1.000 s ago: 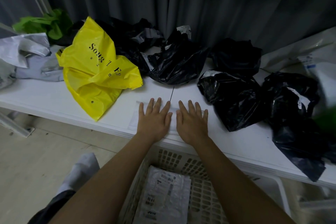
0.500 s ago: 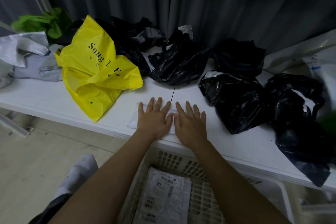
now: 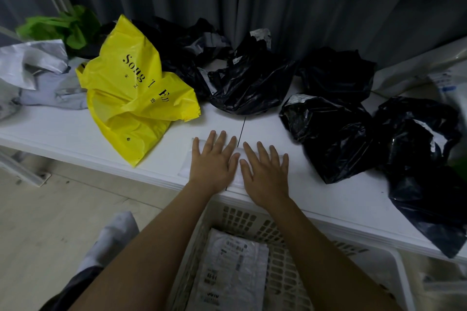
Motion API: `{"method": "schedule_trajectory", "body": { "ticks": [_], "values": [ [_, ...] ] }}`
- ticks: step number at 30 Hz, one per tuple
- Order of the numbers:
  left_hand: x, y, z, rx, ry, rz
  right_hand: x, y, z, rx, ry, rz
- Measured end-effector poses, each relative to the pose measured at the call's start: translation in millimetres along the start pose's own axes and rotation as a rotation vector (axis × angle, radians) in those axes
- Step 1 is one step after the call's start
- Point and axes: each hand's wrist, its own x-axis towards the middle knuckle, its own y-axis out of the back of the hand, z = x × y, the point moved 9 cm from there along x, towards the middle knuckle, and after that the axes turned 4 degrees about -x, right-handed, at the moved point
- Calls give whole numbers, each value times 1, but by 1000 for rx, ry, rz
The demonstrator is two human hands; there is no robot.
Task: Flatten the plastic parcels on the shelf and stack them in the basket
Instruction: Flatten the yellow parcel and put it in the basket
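As palms lie flat, left hand (image 3: 212, 162) & right hand (image 3: 265, 174) press white parcel (image 3: 185, 166)

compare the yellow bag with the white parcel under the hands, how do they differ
The yellow bag is bright yellow with dark lettering; the white parcel is pale and nearly blends into the shelf. The yellow bag lies crumpled and puffed up, untouched; the white parcel lies flat, pressed by the left hand and right hand. The yellow bag looks much larger. Both are thin plastic on the shelf.
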Motion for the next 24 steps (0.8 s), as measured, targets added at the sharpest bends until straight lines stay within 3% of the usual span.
{"method": "schedule_trajectory", "body": {
  "ticks": [20, 24],
  "values": [
    [0, -8, -3, -40, -12, 54, 0, -6, -2, -45, 20, 23],
    [1, -15, -5, 7, 13, -31, 1, -10, -1, -66, 8, -12]
  ]
}}
